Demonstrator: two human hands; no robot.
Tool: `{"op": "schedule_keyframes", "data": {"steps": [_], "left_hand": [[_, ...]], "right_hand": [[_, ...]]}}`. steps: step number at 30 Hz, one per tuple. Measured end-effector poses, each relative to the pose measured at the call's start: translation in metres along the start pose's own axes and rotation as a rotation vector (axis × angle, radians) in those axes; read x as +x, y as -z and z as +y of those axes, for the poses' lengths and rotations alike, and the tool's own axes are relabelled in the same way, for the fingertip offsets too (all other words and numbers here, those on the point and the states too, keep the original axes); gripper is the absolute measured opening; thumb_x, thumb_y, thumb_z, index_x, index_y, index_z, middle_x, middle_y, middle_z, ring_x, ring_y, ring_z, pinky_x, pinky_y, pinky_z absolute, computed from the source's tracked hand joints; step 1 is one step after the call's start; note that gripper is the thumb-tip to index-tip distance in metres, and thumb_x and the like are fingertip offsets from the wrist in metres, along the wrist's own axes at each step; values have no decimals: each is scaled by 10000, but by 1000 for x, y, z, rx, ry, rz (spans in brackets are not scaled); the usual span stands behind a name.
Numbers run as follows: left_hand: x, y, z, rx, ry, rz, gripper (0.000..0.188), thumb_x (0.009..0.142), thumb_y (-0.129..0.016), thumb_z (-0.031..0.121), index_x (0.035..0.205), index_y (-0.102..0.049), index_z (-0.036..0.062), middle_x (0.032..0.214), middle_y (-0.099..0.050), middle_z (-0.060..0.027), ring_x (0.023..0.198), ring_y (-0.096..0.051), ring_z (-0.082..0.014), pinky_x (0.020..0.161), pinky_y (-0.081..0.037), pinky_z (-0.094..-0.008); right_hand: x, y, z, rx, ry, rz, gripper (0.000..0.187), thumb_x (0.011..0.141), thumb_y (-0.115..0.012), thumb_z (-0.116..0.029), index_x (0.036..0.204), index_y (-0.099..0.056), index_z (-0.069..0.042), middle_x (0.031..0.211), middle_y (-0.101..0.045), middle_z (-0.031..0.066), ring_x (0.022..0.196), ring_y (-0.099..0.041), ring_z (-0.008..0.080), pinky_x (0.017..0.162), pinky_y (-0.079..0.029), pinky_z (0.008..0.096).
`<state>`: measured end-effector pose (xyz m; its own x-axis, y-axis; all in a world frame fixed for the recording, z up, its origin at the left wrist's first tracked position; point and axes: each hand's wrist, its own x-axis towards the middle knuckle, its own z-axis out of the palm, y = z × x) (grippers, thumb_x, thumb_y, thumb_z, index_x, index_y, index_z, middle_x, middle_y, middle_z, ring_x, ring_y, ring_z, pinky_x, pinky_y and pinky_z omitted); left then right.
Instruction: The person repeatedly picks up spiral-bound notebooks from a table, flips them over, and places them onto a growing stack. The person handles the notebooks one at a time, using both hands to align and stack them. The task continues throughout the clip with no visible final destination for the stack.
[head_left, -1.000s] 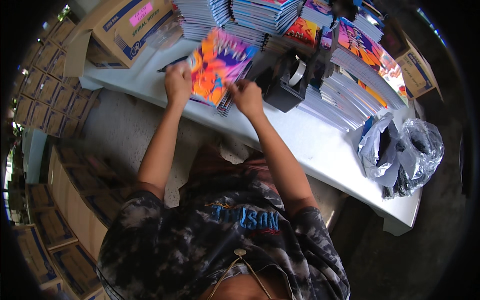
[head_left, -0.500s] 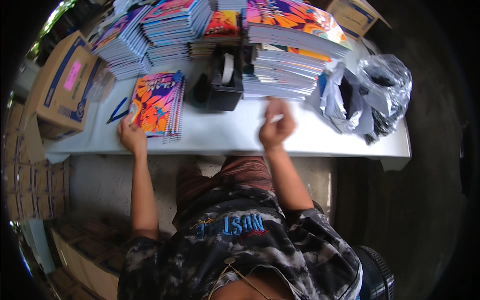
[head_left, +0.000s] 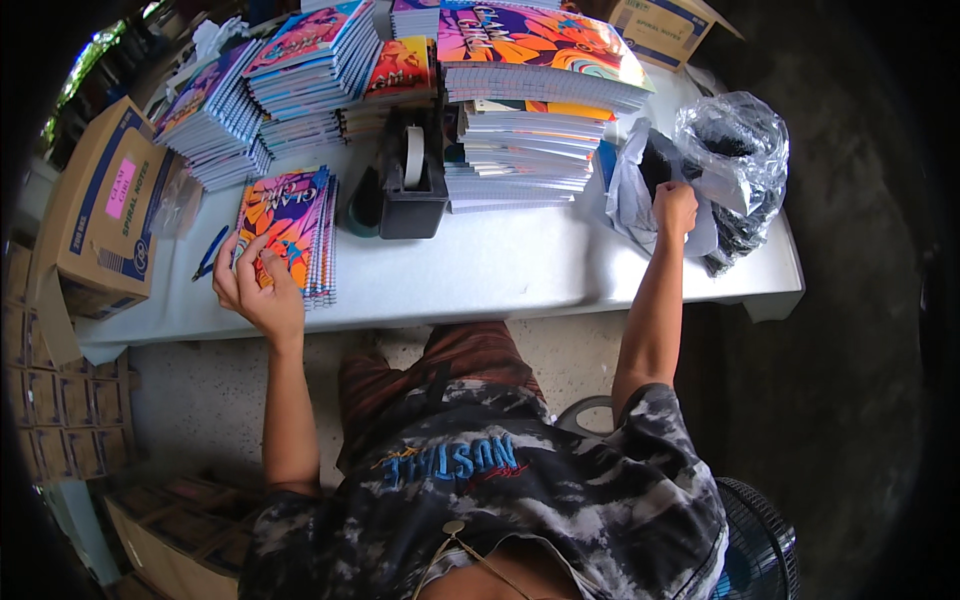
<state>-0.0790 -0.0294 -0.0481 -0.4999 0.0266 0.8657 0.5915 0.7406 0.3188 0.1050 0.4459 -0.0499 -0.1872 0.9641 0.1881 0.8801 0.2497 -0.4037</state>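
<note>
Two bare hands, head view. Left hand [head_left: 260, 288]: nearer one; fingers parted, loosely curled over the near-left part of a spiral notebook pile [head_left: 292, 205], no firm hold visible. Pile: ahead and rightward of that palm, long axis running away from the body. Right hand [head_left: 677, 208]: fist at the grey plastic bag [head_left: 628, 200]; hold on it cannot be told. Half a second earlier: right hand above bare tabletop [head_left: 510, 265], left at pile's edge.

on the white table [head_left: 520, 262] lie spiral notebooks [head_left: 290, 212], a tape dispenser [head_left: 412, 208] and plastic bags [head_left: 738, 150].
</note>
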Motion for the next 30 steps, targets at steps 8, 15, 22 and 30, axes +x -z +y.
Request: {"op": "schedule_keyframes", "data": {"steps": [8, 15, 22, 30], "left_hand": [[4, 13, 6, -142, -45, -88, 148, 758, -545, 25, 887, -616, 26, 1056, -541, -113, 954, -517, -261, 834, -383, -372], [-3, 12, 18, -341, 10, -143, 118, 779, -518, -16, 869, -595, -22, 1001, -558, -120, 924, -533, -238, 835, -407, -346], [-2, 13, 20, -404, -14, -190, 100, 782, -519, -18, 854, -588, -27, 943, -574, -109, 903, -536, -230, 815, -414, -326], [-1, 17, 24, -387, -42, -215, 96, 785, -518, -21, 854, -586, -29, 902, -588, -110, 879, -550, -231, 800, -420, -323]], "right_hand": [[19, -23, 12, -38, -66, -82, 445, 721, -629, -371, 991, -608, -18, 1070, -583, 187, 1004, -560, 327, 830, -447, 419], [24, -32, 13, -10, -41, -62, 321, 722, -624, -290, 969, -623, -85, 1071, -589, 155, 1004, -556, 321, 833, -436, 415], [19, -36, 18, 39, 169, -62, 246, 725, -602, -247, 901, -662, -86, 966, -621, 167, 955, -569, 330, 828, -429, 395], [-5, -5, -6, 199, 10, 98, 344, 821, -492, -329, 932, -638, -38, 973, -608, 189, 906, -576, 367, 816, -428, 433]]}}
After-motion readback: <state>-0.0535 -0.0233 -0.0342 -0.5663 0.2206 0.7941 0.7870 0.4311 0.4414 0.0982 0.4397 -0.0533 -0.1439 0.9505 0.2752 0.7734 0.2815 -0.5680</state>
